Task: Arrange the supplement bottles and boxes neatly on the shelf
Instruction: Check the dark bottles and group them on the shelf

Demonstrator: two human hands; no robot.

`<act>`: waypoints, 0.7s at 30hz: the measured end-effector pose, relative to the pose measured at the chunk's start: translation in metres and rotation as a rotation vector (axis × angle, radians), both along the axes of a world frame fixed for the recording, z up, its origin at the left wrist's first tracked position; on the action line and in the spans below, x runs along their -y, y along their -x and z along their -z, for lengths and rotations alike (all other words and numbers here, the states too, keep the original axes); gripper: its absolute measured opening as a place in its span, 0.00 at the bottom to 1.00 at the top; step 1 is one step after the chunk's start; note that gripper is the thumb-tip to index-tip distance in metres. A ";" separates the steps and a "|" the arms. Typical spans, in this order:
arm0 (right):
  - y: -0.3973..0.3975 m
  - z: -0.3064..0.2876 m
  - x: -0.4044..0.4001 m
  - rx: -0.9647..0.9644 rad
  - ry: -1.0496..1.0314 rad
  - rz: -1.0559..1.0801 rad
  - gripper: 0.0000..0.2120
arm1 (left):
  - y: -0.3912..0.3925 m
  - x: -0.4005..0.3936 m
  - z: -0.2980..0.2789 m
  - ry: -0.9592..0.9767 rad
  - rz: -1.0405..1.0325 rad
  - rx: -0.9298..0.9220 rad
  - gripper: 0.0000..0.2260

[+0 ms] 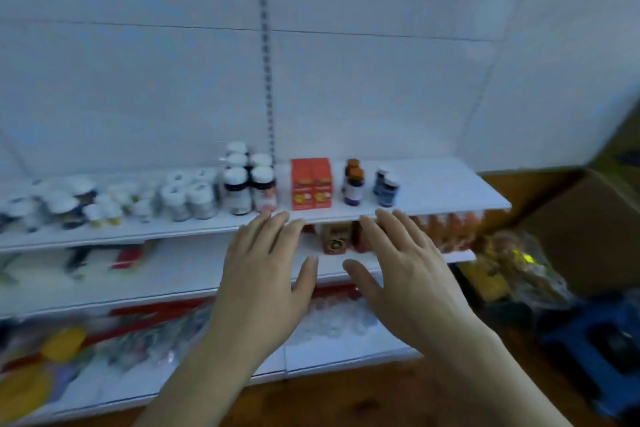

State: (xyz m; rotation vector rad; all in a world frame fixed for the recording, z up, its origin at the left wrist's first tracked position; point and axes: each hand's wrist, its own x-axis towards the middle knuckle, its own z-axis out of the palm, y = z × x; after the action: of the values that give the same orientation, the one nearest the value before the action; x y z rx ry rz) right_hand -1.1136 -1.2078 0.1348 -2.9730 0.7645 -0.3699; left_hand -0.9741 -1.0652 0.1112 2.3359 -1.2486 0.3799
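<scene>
Head view of a partly stocked top shelf (450,191) of a white shelving unit. Both hands were raised before the shelf's front edge, near its middle; the left hand (266,274) and the right hand (405,274) each had the fingers spread and nearly straight, and neither held anything. Whether the fingertips touched the front edge could not be told.

On the shelf, the goods stood in short front-to-back files. Two orange boxes (311,184) stood upright side by side near the middle, close to the front edge. To their left rose a block of dark bottles with white caps (247,180); to their right, a file of orange-capped bottles (354,182), then a file of blue bottles (387,185). These groups appeared squared up and evenly fronted. Toward the left end, the white-capped bottles (83,201) were blurred but looked less regular, with differing heights mixed together.

The right end of the shelf was bare, as was most of its back edge. Judged from this, the middle section was largely arranged; the left-end cluster probably remained to be straightened. The lower shelves (173,274) held blurred stock that could not be identified.
</scene>
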 end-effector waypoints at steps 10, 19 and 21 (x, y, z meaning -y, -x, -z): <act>-0.152 0.017 -0.102 -0.007 -0.027 -0.261 0.34 | -0.103 -0.133 0.028 0.003 -0.272 -0.046 0.27; -0.263 0.055 -0.080 0.122 -0.033 -0.308 0.31 | -0.192 -0.118 0.071 -0.058 -0.272 -0.074 0.26; -0.284 0.063 -0.062 0.164 -0.034 -0.290 0.29 | -0.210 -0.102 0.084 -0.108 -0.254 -0.085 0.26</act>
State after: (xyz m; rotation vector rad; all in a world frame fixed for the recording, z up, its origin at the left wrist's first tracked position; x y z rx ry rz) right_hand -0.8293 -1.1462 0.0721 -2.9146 0.3148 -0.5643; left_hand -0.7639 -0.9631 0.0275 2.5827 -0.9572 0.2981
